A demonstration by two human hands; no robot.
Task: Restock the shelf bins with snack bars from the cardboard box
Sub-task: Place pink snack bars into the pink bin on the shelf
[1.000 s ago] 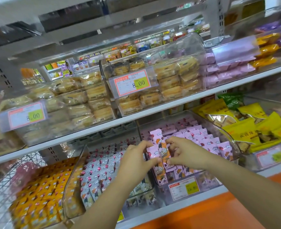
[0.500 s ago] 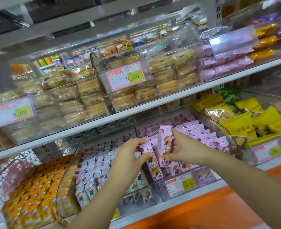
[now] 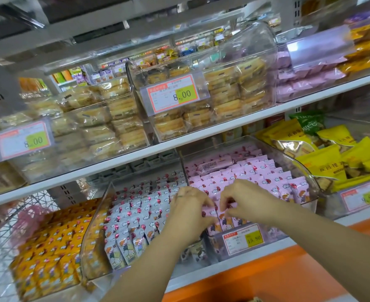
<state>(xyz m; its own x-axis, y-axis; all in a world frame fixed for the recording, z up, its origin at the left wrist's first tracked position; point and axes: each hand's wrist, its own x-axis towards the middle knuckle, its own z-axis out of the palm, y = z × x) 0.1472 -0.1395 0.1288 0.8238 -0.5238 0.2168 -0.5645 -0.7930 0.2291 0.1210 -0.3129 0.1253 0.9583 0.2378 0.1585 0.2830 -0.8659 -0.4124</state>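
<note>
A clear plastic bin (image 3: 306, 173) on the lower shelf holds rows of pink snack bars (image 3: 264, 175). Both my hands are at the bin's front row. My left hand (image 3: 188, 212) has its fingers curled round the tops of pink bars (image 3: 210, 211) at the front left. My right hand (image 3: 245, 200) pinches the neighbouring pink bars from the right. One pink bar (image 3: 214, 165) lies flat across the rows at the back. The cardboard box is out of view.
Left of the pink bin stands a clear bin of grey-white bars (image 3: 136, 212), then orange bars (image 3: 53, 240). Yellow packets (image 3: 323, 162) fill the bin to the right. The upper shelf (image 3: 201, 136) carries bins of wrapped cakes. An orange ledge (image 3: 267, 277) runs below.
The raised pink bars have gone down into the front row. Both hands have dropped lower and closer together over the bin's front.
</note>
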